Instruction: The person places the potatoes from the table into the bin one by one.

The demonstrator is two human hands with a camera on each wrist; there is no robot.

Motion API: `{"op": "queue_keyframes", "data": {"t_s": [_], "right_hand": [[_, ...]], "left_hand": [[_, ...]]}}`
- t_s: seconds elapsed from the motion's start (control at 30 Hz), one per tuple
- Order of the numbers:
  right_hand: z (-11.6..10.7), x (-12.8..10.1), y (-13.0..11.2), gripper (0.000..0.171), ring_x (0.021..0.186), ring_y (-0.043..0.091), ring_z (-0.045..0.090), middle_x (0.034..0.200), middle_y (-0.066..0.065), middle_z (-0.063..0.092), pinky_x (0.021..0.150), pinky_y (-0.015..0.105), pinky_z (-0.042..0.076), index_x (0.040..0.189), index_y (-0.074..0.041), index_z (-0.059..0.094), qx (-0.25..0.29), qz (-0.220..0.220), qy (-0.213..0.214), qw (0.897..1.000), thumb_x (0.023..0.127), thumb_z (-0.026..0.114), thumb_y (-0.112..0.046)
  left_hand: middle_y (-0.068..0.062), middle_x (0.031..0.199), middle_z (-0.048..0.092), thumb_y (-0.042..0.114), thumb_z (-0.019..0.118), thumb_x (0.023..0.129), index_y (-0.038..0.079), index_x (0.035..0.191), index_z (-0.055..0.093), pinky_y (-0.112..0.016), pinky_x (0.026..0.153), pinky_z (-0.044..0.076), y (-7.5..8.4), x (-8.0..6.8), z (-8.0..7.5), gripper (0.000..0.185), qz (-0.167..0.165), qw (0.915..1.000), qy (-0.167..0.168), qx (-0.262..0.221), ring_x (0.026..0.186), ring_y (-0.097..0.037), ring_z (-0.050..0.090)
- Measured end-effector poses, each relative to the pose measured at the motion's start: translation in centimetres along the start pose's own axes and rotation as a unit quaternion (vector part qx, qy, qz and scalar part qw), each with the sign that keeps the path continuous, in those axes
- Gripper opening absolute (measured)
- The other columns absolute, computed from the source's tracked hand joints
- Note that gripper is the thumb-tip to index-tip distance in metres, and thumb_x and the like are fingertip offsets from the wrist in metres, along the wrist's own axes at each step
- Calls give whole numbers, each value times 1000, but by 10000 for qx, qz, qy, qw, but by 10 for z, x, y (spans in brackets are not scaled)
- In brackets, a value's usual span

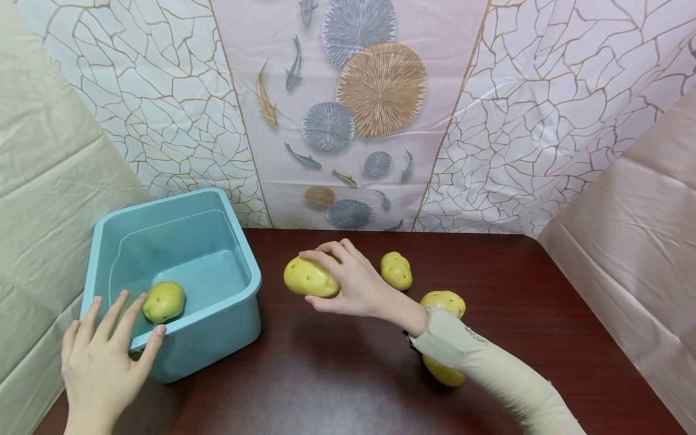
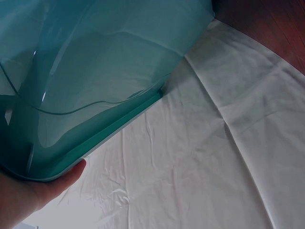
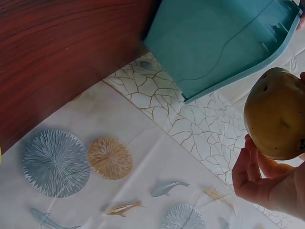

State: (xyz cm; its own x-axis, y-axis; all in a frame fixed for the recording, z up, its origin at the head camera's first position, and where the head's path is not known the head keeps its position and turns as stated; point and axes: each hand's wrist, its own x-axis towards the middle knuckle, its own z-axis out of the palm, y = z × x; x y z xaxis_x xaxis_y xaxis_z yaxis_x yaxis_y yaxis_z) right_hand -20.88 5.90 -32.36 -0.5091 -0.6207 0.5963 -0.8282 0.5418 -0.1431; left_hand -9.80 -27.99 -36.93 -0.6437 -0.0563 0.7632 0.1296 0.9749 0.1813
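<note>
My right hand point(image 1: 353, 287) grips a yellow potato point(image 1: 311, 277) from above, just over the dark wooden table point(image 1: 337, 380), to the right of a light blue plastic tub point(image 1: 217, 344). In the right wrist view the same potato point(image 3: 275, 114) sits in the curled fingers point(image 3: 252, 176), with the tub point(image 3: 214, 43) beyond it. Another potato point(image 1: 164, 301) lies inside the tub at its near left. My left hand point(image 1: 103, 356) rests with straight, spread fingers on the tub's near-left rim. The left wrist view shows only the thumb point(image 2: 57, 183) against the tub wall point(image 2: 95, 71).
Three more potatoes lie on the table: a small one point(image 1: 396, 270) behind my right hand, one point(image 1: 443, 300) by the wrist, and one point(image 1: 443, 371) partly hidden under the forearm. Patterned cloth walls stand behind and on both sides.
</note>
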Motion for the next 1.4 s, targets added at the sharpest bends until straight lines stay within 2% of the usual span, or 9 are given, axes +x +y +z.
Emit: {"op": "queue_keyframes", "data": {"t_s": [0.7, 1.1, 1.4], "right_hand": [[4, 12, -9, 60, 89, 11, 42, 106, -3, 52, 71, 23, 40, 121, -25, 51, 112, -61, 128, 9998, 67, 67, -46], [9, 18, -18, 61, 90, 10, 41, 106, -4, 52, 72, 23, 40, 122, -26, 50, 207, 61, 75, 9997, 67, 67, -47], [17, 19, -21, 62, 88, 10, 42, 105, -3, 53, 70, 21, 39, 121, -24, 51, 220, -50, 168, 9996, 67, 67, -47]], "left_hand": [[-24, 119, 55, 63, 33, 84, 9, 118, 56, -61, 98, 23, 1, 1, -1, 68, 20, 10000, 60, 2, 126, -40, 36], [-23, 118, 56, 65, 32, 83, 9, 116, 57, -61, 98, 23, 1, 1, 0, 70, 18, 9999, 111, -29, 125, -40, 37], [-24, 119, 55, 63, 33, 84, 9, 118, 56, -61, 98, 23, 1, 0, 0, 68, 4, 10000, 29, 21, 125, -40, 36]]}}
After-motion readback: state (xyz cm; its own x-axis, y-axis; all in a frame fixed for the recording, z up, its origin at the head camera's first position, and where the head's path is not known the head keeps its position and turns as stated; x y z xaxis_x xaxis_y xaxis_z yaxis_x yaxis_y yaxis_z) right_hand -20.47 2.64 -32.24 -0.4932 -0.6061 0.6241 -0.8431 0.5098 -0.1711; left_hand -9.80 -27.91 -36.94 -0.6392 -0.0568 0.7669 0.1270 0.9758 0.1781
